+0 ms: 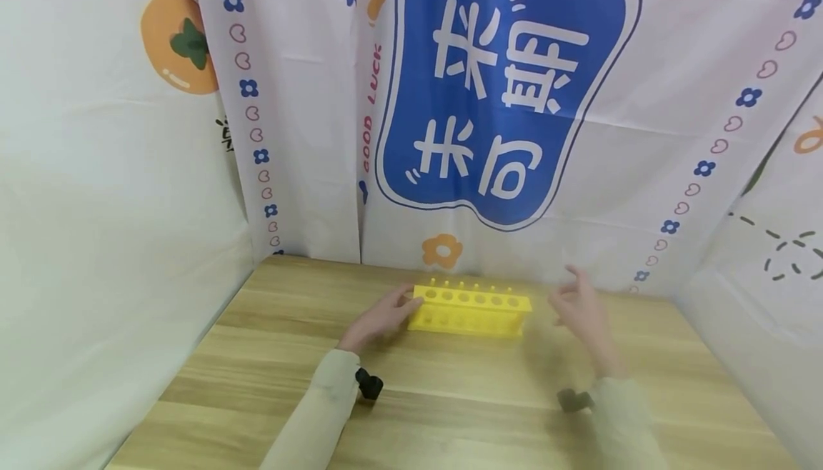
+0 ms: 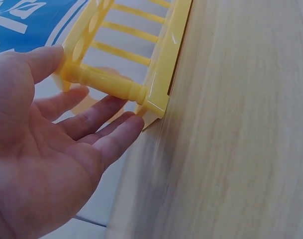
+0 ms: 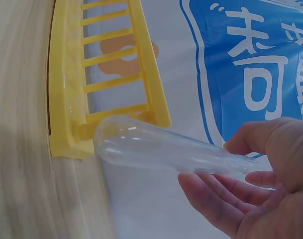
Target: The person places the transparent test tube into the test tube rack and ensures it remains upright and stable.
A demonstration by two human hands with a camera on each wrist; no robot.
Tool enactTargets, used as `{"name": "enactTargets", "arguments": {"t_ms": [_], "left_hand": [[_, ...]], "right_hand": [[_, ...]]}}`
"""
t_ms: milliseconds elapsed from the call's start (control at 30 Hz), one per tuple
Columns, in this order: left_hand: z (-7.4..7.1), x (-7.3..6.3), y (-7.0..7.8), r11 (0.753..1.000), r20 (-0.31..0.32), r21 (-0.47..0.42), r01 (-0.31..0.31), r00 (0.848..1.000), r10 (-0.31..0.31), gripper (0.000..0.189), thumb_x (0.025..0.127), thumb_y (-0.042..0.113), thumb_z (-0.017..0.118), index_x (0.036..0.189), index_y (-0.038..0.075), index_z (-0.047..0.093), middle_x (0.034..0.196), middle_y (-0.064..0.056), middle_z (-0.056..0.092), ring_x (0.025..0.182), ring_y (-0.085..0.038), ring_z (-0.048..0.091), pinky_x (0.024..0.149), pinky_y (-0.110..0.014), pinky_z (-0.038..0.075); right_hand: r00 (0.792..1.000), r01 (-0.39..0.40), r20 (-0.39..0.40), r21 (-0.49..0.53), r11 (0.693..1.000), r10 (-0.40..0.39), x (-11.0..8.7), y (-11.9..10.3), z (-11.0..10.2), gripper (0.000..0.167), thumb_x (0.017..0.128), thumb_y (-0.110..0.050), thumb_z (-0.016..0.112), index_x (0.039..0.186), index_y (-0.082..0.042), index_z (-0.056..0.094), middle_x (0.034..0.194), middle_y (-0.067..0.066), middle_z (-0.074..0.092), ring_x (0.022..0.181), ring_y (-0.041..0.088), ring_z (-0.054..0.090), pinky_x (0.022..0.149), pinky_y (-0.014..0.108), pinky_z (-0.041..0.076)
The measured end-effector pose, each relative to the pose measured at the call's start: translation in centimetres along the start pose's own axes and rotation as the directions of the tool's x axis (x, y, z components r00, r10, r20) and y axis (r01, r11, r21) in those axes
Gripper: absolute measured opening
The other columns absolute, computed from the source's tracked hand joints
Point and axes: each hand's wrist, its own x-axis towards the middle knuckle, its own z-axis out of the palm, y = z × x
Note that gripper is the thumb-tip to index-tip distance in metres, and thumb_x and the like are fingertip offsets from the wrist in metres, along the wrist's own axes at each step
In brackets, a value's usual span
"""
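Apparently at an early stage: clear tube (image 3: 146, 148) gripped, outside the yellow rack (image 1: 472, 299).
Within partly closed thumb and fingers of the right hand (image 1: 581, 311), one tube end; beyond the fingertips, the rounded other. In a light, half-closed pinch of the left hand (image 2: 51, 149), one rack end. In the holes, no tube discernible; remaining, presumably: insertion.

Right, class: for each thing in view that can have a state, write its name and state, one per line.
Yellow rack: upright on the table, no tube seen in its holes
Clear tube: held, looks empty
Left hand: gripping the rack's end
Right hand: holding the tube
Black wrist devices: worn, one per wrist
Printed backdrop: hanging, creased
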Motion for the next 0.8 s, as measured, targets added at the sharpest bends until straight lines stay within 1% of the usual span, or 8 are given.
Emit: {"name": "enactTargets", "arguments": {"t_ms": [133, 167, 233, 367, 400, 567, 633, 800], "left_hand": [[-0.2, -0.1, -0.1, 1.0, -0.008, 0.002, 0.008, 1.0, -0.008, 0.07, 0.097, 0.06, 0.048, 0.153, 0.02, 0.032, 0.147, -0.018, 0.047, 0.134, -0.037, 0.046, 0.107, -0.058, 0.042], [-0.2, -0.1, -0.1, 1.0, -0.007, 0.001, 0.008, 1.0, -0.008, 0.071, 0.097, 0.059, 0.048, 0.153, 0.02, 0.031, 0.148, -0.018, 0.046, 0.134, -0.037, 0.046, 0.107, -0.058, 0.042], [-0.2, 0.0, -0.2, 1.0, -0.001, -0.004, 0.001, 1.0, -0.001, 0.07, 0.097, 0.058, 0.048, 0.153, 0.019, 0.031, 0.147, -0.018, 0.047, 0.134, -0.037, 0.046, 0.107, -0.057, 0.043], [-0.3, 0.0, -0.3, 1.0, 0.01, -0.023, -0.01, 1.0, 0.01, 0.071, 0.098, 0.056, 0.049, 0.153, 0.016, 0.031, 0.146, -0.019, 0.047, 0.133, -0.037, 0.048, 0.105, -0.056, 0.045], [-0.3, 0.0, -0.3, 1.0, 0.011, -0.026, -0.009, 1.0, 0.009, 0.071, 0.098, 0.056, 0.049, 0.153, 0.016, 0.031, 0.146, -0.019, 0.048, 0.132, -0.037, 0.048, 0.104, -0.055, 0.046], [-0.3, -0.2, 0.1, 1.0, 0.009, -0.027, 0.007, 1.0, -0.006, 0.07, 0.098, 0.056, 0.049, 0.153, 0.017, 0.031, 0.146, -0.018, 0.048, 0.134, -0.036, 0.047, 0.106, -0.055, 0.044], [-0.4, -0.2, 0.1, 1.0, 0.008, -0.027, 0.009, 1.0, -0.009, 0.069, 0.098, 0.055, 0.049, 0.153, 0.017, 0.032, 0.146, -0.017, 0.048, 0.134, -0.036, 0.047, 0.106, -0.055, 0.044], [-0.4, -0.1, -0.2, 1.0, 0.002, -0.025, 0.007, 1.0, -0.007, 0.068, 0.097, 0.057, 0.05, 0.152, 0.019, 0.034, 0.144, -0.016, 0.05, 0.132, -0.035, 0.048, 0.105, -0.055, 0.045]], "right_hand": [[0.998, 0.028, -0.052, 0.015, 0.999, -0.027, 0.5, -0.4, 0.3, 0.073, 0.096, -0.02, 0.057, 0.155, -0.006, 0.016, 0.128, 0.031, 0.056, 0.072, 0.034, 0.071, 0.063, 0.031, 0.059], [0.997, 0.034, -0.064, 0.021, 0.999, -0.032, 0.6, -0.5, 0.4, 0.073, 0.096, -0.02, 0.057, 0.155, -0.006, 0.017, 0.127, 0.031, 0.056, 0.072, 0.034, 0.071, 0.063, 0.03, 0.058], [0.995, 0.046, -0.092, 0.039, 0.998, -0.042, 0.8, -0.6, 0.6, 0.071, 0.096, -0.019, 0.057, 0.154, -0.006, 0.019, 0.124, 0.03, 0.058, 0.071, 0.028, 0.071, 0.062, 0.03, 0.058], [0.989, 0.076, -0.131, 0.083, 0.994, -0.064, 1.1, -1.0, 0.8, 0.068, 0.096, -0.019, 0.059, 0.153, -0.007, 0.023, 0.12, 0.027, 0.06, 0.069, 0.006, 0.067, 0.062, 0.027, 0.058], [0.988, 0.083, -0.138, 0.088, 0.993, -0.07, 1.2, -1.2, 0.8, 0.068, 0.096, -0.019, 0.059, 0.153, -0.007, 0.024, 0.12, 0.027, 0.06, 0.07, 0.006, 0.067, 0.062, 0.026, 0.058], [0.982, 0.122, -0.156, 0.111, 0.986, -0.104, 1.4, -2.2, 1.1, 0.068, 0.095, -0.016, 0.06, 0.152, -0.007, 0.024, 0.119, 0.026, 0.062, 0.069, -0.005, 0.062, 0.063, 0.019, 0.055], [0.979, 0.138, -0.165, 0.119, 0.983, -0.118, 1.5, -2.4, 1.2, 0.068, 0.095, -0.014, 0.06, 0.152, -0.007, 0.025, 0.118, 0.026, 0.062, 0.07, -0.012, 0.057, 0.062, 0.019, 0.055], [0.966, 0.169, -0.212, 0.101, 0.98, -0.145, 1.7, -2.9, 1.4, 0.065, 0.095, -0.017, 0.059, 0.151, -0.009, 0.027, 0.119, 0.023, 0.064, 0.076, -0.015, 0.055, 0.064, 0.015, 0.053]]}}
